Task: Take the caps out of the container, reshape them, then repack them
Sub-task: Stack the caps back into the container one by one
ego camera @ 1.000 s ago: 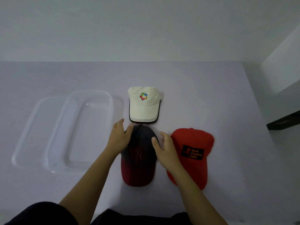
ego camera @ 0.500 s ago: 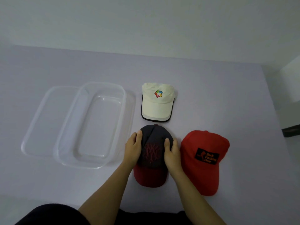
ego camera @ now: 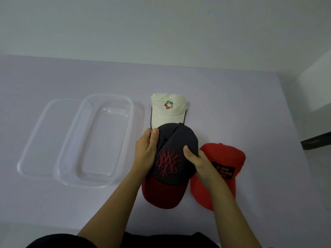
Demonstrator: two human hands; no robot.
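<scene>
A dark grey cap (ego camera: pixel 176 140) with a maroon brim and maroon embroidery is raised off the table, held from both sides. My left hand (ego camera: pixel 146 151) grips its left side with the thumb on the crown. My right hand (ego camera: pixel 198 163) grips its right side, thumb on top. A cream cap (ego camera: pixel 168 111) with a colourful logo lies just beyond, its brim partly covered by the dark cap. A red cap (ego camera: pixel 225 158) with a black patch lies to the right, partly under my right hand. The clear plastic container (ego camera: pixel 100 140) stands empty on the left.
The container's clear lid (ego camera: pixel 41 133) lies under or beside the container at its left. The lavender table (ego camera: pixel 232 97) ends at a wall behind. A white block and a dark edge (ego camera: pixel 317 140) sit off the table's right side.
My hands went from resting beside the dark cap to gripping its sides. The cap has lifted and tilted, now overlapping the cream cap's brim.
</scene>
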